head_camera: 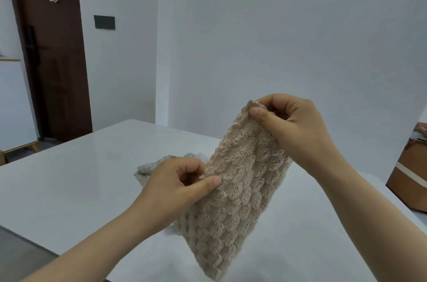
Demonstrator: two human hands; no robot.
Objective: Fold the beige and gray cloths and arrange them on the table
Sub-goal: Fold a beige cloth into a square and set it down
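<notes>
Beige cloth (235, 191) pinched between raised right hand (293, 127), lower left hand (178, 184).

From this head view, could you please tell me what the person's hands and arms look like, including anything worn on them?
Both forearms are bare as far as the picture shows: no sleeves, gloves or watch. The left hand and the right hand show no rings or bracelets on the sides that face the camera. The nails that show on the fingers are short and unpainted. No markings show.

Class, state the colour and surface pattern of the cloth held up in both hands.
Beige cloth, plush, with a raised scale-like pattern; seen in the head view.
</notes>
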